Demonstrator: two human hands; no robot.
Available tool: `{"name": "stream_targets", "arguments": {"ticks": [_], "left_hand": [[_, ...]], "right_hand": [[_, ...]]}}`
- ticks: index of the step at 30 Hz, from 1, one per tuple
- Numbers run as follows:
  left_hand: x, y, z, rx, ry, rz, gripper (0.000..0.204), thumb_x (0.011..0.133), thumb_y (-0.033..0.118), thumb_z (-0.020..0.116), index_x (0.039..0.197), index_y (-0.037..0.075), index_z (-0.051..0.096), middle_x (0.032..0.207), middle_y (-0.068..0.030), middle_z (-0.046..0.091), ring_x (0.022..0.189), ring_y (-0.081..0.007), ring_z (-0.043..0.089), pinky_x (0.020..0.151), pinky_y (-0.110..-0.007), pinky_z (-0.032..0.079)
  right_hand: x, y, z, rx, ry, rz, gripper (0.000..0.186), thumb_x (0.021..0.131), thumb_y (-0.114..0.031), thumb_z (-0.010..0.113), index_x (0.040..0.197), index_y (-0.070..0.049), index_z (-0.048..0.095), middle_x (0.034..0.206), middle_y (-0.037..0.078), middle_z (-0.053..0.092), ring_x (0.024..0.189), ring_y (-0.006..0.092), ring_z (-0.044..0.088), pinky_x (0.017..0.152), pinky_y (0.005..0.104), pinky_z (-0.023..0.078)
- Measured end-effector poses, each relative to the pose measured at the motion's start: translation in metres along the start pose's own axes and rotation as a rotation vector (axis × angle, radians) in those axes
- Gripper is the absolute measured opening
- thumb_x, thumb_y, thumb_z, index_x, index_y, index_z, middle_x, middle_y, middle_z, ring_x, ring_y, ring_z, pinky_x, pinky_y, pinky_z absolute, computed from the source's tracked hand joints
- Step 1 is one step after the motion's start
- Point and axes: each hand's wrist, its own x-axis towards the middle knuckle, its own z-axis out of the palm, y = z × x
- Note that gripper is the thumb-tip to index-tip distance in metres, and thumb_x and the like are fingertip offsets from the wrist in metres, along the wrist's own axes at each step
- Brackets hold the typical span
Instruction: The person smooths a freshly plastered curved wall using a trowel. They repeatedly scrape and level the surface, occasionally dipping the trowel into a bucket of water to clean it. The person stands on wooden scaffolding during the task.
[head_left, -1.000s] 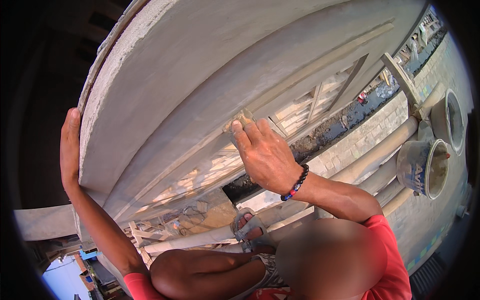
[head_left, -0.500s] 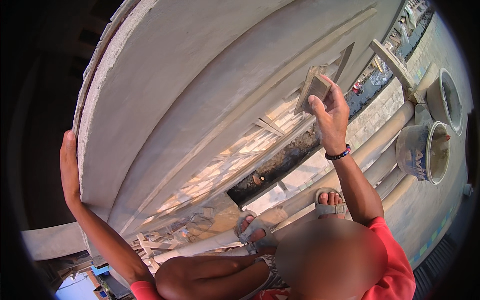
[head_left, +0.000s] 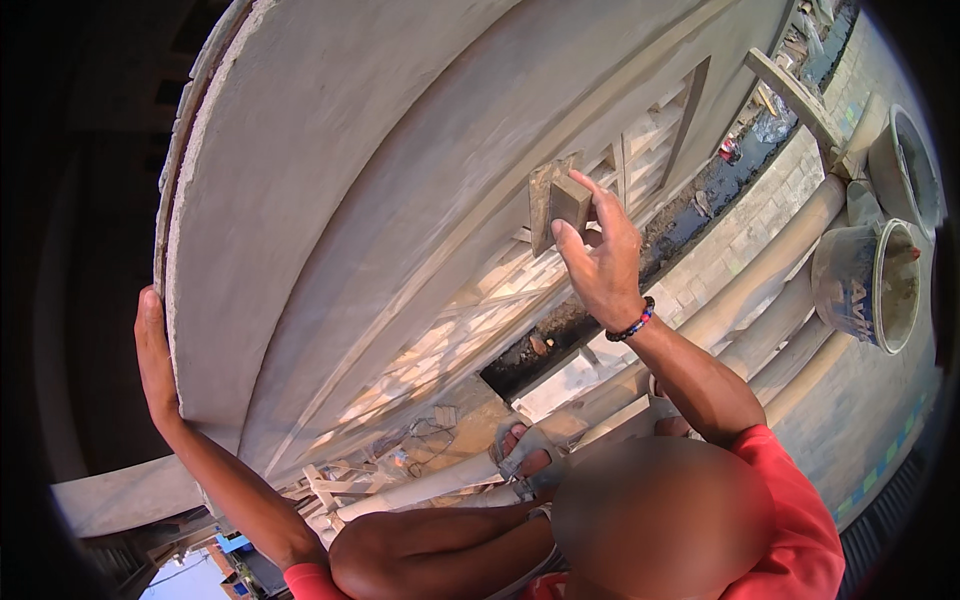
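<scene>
Head view: the right hand grasps a grey-brown wooden float with a block handle, thumb and fingers pinching the handle, the plate just left of the fingertips; whether it touches the smooth, curved grey wall cannot be told. A light hold, plate parallel to that surface, would likely serve best. Well left of those fingers, the left hand lies along a rough, pale slab edge, its grip unclear. Right of the pinching fingers, some open room separates them from the grey plastic bucket.

Wooden float | grey-brown, block handle — tilted | in right hand, near plastered wall
</scene>
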Motion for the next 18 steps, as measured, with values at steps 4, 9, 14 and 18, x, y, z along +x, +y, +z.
{"name": "stream_targets", "arguments": {"ticks": [4,9,14,18], "left_hand": [[0.006,-0.012,0.0,-0.003,0.034,-0.013,0.06,0.102,0.059,0.04,0.108,0.001,0.056,0.097,-0.0069,0.052,0.093,-0.0184,0.046,0.095,-0.031,0.038],[-0.001,0.008,0.005,-0.003,0.055,-0.006,0.059,0.102,0.058,0.039,0.108,0.001,0.054,0.097,-0.0067,0.051,0.093,-0.0182,0.045,0.093,-0.032,0.039],[0.001,-0.007,-0.002,0.035,-0.014,0.038,0.055,0.104,0.054,0.039,0.107,0.001,0.053,0.096,-0.006,0.05,0.092,-0.0176,0.044,0.092,-0.031,0.038],[0.002,0.0,0.002,-0.054,0.006,0.023,0.052,0.105,0.051,0.04,0.107,0.001,0.053,0.096,-0.0064,0.05,0.091,-0.018,0.044,0.092,-0.031,0.038]], "right_hand": [[0.027,0.0,0.017,0.012,0.102,-0.086,0.052,0.084,-0.002,0.064,0.134,0.002,0.05,0.101,0.019,0.056,0.091,0.0326,0.059,0.082,0.0409,0.048],[-0.077,0.024,0.068,-0.104,-0.377,-0.11,0.053,0.086,-0.006,0.063,0.136,0.001,0.048,0.096,0.019,0.05,0.092,0.037,0.055,0.084,0.0416,0.046],[-0.053,0.018,0.011,-0.039,-0.227,0.018,0.046,0.086,-0.008,0.066,0.13,-0.002,0.056,0.098,0.016,0.054,0.089,0.0309,0.057,0.079,0.0393,0.047],[0.028,0.032,-0.047,0.029,0.136,-0.041,0.04,0.085,-0.009,0.068,0.124,-0.002,0.061,0.095,0.015,0.06,0.082,0.0247,0.06,0.074,0.036,0.049]]}}
